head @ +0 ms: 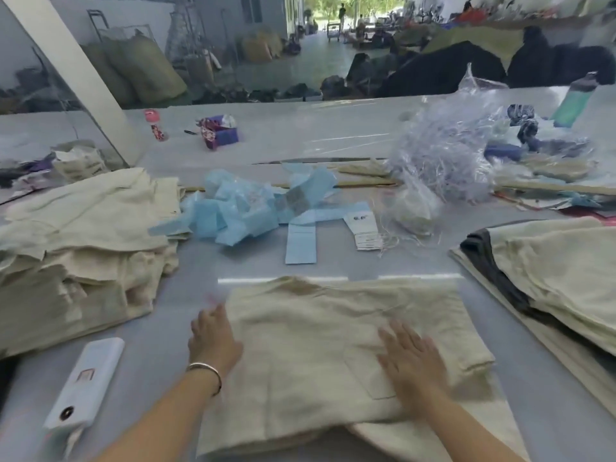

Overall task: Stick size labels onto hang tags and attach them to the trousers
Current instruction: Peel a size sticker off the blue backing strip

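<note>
A folded pair of cream trousers [320,348] lies on the table right in front of me. My left hand [213,338] is at its left edge, fingers curled at the fabric's side; the blur hides whether it grips. My right hand [411,361] lies flat with straight fingers on the right half, over a pocket. Beyond the trousers lie a white hang tag [365,230] with strings, a light blue label sheet [300,243] and a heap of blue backing strips [240,208].
A stack of cream trousers [80,248] fills the left, another pile with a dark garment [546,278] the right. A white phone [88,381] lies near left. A clear plastic tangle [443,155], a small red bottle [156,125] and a teal bottle [575,101] sit farther back.
</note>
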Motion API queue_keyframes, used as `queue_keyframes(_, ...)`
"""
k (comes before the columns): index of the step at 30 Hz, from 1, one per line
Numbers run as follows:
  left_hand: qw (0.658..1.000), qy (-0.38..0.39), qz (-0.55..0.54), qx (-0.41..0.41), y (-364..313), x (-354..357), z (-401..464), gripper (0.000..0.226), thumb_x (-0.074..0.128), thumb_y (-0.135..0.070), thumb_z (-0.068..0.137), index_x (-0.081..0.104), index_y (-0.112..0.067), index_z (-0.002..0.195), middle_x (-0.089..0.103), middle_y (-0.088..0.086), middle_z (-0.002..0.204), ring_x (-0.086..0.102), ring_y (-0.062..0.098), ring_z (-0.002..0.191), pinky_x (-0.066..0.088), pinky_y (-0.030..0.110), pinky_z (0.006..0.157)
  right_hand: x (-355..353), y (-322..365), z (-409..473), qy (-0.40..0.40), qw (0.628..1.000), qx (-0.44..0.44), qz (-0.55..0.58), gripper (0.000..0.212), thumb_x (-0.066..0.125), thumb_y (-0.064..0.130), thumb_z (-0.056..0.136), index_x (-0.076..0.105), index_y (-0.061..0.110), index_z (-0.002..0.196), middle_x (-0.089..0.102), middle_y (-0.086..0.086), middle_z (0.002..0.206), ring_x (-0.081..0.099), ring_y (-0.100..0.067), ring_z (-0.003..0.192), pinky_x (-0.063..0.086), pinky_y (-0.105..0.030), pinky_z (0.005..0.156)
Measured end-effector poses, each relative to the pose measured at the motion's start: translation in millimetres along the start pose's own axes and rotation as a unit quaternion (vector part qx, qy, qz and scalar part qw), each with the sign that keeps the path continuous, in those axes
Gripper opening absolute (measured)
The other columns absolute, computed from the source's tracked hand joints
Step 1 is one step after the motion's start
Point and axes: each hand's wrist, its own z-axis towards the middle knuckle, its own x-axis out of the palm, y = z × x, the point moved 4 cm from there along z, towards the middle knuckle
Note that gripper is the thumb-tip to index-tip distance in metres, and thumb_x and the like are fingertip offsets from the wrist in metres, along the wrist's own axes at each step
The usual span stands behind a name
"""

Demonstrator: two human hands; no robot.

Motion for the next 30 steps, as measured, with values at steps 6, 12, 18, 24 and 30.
queue_keyframes(6, 0.962, 0.067, -0.003, 0.264, -62.1, 31.0, -30.0, 0.068, 0.064, -0.054, 0.084, 0.042, -0.031, 0.144, 0.034, -0.005, 0.154, 0.026, 0.013, 0.143, 0.015, 0.027, 0.116, -36.2, -56.1, -18.7, -0.145, 0.919, 0.326, 0.164, 0.080, 0.053, 0.055, 0.089, 0.023, 0.014, 0.150, 0.019, -0.019, 0.156, 0.021, -0.036, 0.140, 0.016, -0.050, 0.112)
queue_keyframes(12, 0.959, 0.085, 0.032, 0.269, -72.2, 57.5, -48.0, 0.070, 0.062, -0.056, 0.082, 0.039, -0.033, 0.144, 0.022, -0.006, 0.160, 0.019, 0.009, 0.146, 0.011, 0.024, 0.117, -71.0, -82.1, -13.4, -0.163, 0.887, 0.309, 0.303, 0.018, 0.066, 0.018, 0.083, 0.064, 0.006, 0.097, 0.063, -0.012, 0.089, 0.056, -0.026, 0.076, 0.043, -0.035, 0.066)
queue_keyframes(18, 0.914, 0.173, -0.299, 0.210, -125.4, 47.4, -66.8, 0.014, 0.066, -0.031, 0.090, 0.070, -0.022, 0.100, 0.070, -0.003, 0.106, 0.064, 0.014, 0.099, 0.047, 0.025, 0.090, -81.7, -3.3, -16.1, -0.218, 0.882, 0.113, 0.401, 0.016, 0.066, 0.002, 0.080, 0.066, 0.009, 0.094, 0.065, -0.005, 0.082, 0.057, -0.022, 0.076, 0.039, -0.030, 0.068)
queue_keyframes(24, 0.799, 0.288, -0.523, 0.073, -181.1, 64.3, -82.5, 0.013, 0.063, -0.019, 0.094, 0.071, -0.014, 0.085, 0.067, 0.007, 0.078, 0.061, 0.017, 0.072, 0.051, 0.026, 0.066, -39.3, 58.2, -26.2, -0.080, 0.922, -0.047, 0.376, 0.020, 0.054, -0.007, 0.075, 0.067, 0.007, 0.078, 0.063, -0.002, 0.077, 0.059, -0.021, 0.075, 0.045, -0.031, 0.068)
queue_keyframes(30, 0.783, 0.322, -0.521, 0.107, -214.7, 69.8, -89.9, 0.011, 0.074, -0.014, 0.085, 0.072, -0.021, 0.077, 0.064, -0.004, 0.064, 0.055, 0.005, 0.054, 0.045, 0.019, 0.054, -24.7, 40.4, -17.1, 0.027, 0.906, 0.003, 0.423, 0.024, 0.053, -0.007, 0.077, 0.069, 0.010, 0.085, 0.071, -0.004, 0.084, 0.063, -0.014, 0.078, 0.047, -0.024, 0.068)
